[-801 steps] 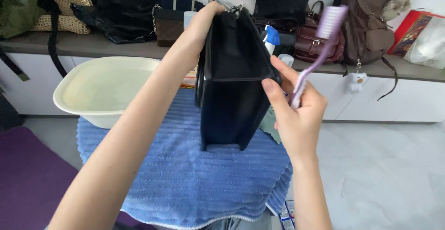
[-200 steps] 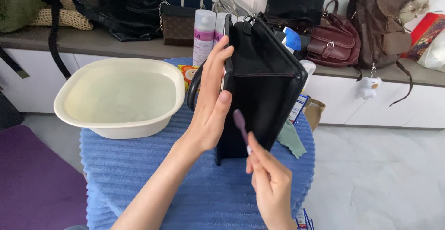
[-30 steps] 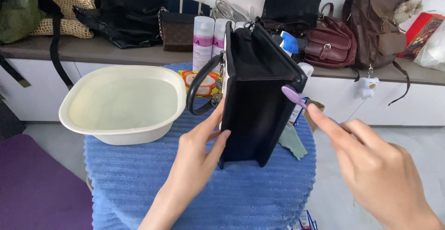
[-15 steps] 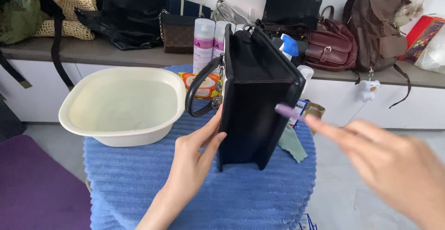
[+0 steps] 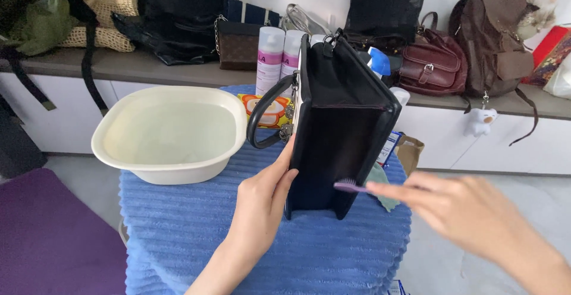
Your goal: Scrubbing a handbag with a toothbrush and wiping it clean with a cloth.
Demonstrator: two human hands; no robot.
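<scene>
Two bare hands work a black handbag (image 5: 342, 134) standing upright on a blue-towelled table (image 5: 178, 223): left hand (image 5: 262, 197) flat against its side, right hand (image 5: 464, 212) gripping a purple brush (image 5: 351, 186), lying horizontally, head pointing left against the bag's lower end.

Under my left fingers (image 5: 279, 179): black handbag (image 5: 342, 134), matt cloth-like panels, smooth glossy piping. At my right fingertips (image 5: 395, 189): purple plastic brush (image 5: 351, 185). Beneath both: ribbed blue terry towel (image 5: 196, 235). Beyond my left fingers: smooth cream plastic basin (image 5: 169, 131).
</scene>
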